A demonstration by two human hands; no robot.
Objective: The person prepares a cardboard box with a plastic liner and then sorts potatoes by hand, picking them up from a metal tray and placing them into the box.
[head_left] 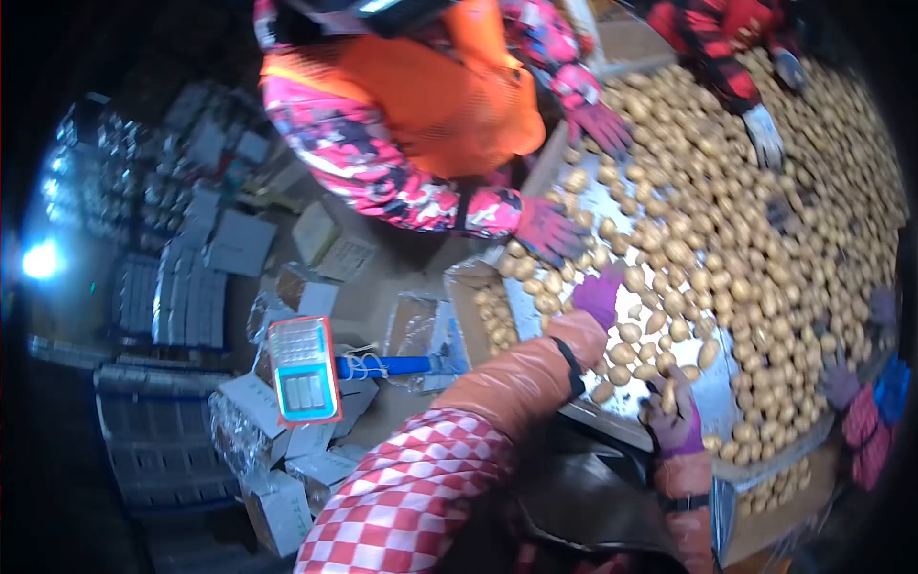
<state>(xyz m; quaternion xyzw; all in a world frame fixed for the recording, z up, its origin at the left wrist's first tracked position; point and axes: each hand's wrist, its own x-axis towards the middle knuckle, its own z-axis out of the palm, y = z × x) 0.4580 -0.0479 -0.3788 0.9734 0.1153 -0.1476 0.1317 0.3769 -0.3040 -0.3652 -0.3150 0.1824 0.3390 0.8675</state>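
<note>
My left hand (600, 295), in a purple glove, reaches in among the potatoes (674, 251) on the metal table; its fingers are smeared, so I cannot tell how they are bent. Closer to me, my right hand (681, 421), also gloved in purple with dark fingers, is curled around a potato (669, 395) near the table's front edge. Several loose potatoes lie between my two hands on the pale metal surface (612, 206). A larger heap covers the right side.
Opposite, a person in an orange vest (430, 96) has both gloved hands (552, 230) at the potatoes. Others reach in with a white glove (763, 136) and from the right edge. A box of potatoes (478, 306) stands beside the table. A scale display (304, 371) and cartons (253, 407) are at left.
</note>
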